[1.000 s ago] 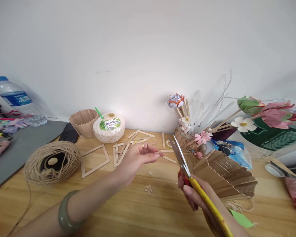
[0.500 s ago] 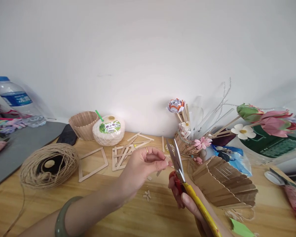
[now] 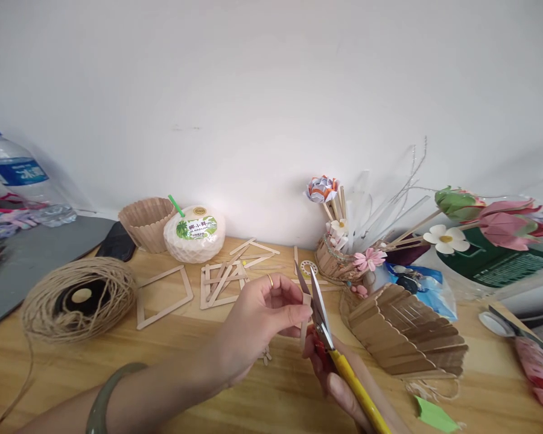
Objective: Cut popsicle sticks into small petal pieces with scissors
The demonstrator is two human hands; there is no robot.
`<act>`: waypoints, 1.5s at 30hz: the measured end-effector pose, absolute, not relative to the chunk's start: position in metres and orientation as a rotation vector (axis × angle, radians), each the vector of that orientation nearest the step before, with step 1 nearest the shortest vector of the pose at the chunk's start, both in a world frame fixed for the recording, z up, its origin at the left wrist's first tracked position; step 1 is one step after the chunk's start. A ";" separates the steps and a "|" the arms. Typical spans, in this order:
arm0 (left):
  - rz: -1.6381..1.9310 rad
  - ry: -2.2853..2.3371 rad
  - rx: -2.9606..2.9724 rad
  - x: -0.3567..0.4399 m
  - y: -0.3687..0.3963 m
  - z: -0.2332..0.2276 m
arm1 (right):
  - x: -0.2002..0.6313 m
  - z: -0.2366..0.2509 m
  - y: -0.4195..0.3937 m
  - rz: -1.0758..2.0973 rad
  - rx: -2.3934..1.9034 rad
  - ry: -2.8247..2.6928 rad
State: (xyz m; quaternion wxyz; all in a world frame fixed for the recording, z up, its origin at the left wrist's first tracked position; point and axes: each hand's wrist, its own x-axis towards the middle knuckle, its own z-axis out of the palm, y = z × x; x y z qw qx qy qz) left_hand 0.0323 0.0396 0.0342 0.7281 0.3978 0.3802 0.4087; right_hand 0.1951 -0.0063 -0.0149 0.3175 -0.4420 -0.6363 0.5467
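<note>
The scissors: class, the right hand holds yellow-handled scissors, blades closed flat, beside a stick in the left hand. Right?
Not quite. In the head view the scissors have their blades open around the stick held by the left hand; the right hand does hold them.

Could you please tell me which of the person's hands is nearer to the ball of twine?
The left. The left hand, pinching a small wooden stick, is at mid-table, right of the ball of twine. The right hand, holding the scissors, is farther right still.

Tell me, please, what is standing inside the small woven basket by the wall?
The small woven basket holds wooden sticks, a folded paper flower, a white paper blossom and clear plastic strips. Its rim hides their lower ends and anything at the bottom.
</note>
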 end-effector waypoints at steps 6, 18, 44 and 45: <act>0.924 0.814 0.833 0.033 0.036 0.036 | 0.193 -0.014 -0.009 1.390 -1.173 -1.701; 0.918 0.799 0.740 0.036 0.033 0.033 | 0.191 -0.010 -0.013 1.313 -1.240 -1.636; 0.893 0.794 0.709 0.036 0.034 0.029 | 0.191 -0.001 -0.011 1.304 -1.153 -1.730; 0.889 0.792 0.709 0.036 0.034 0.029 | 0.191 -0.002 -0.012 1.297 -1.160 -1.727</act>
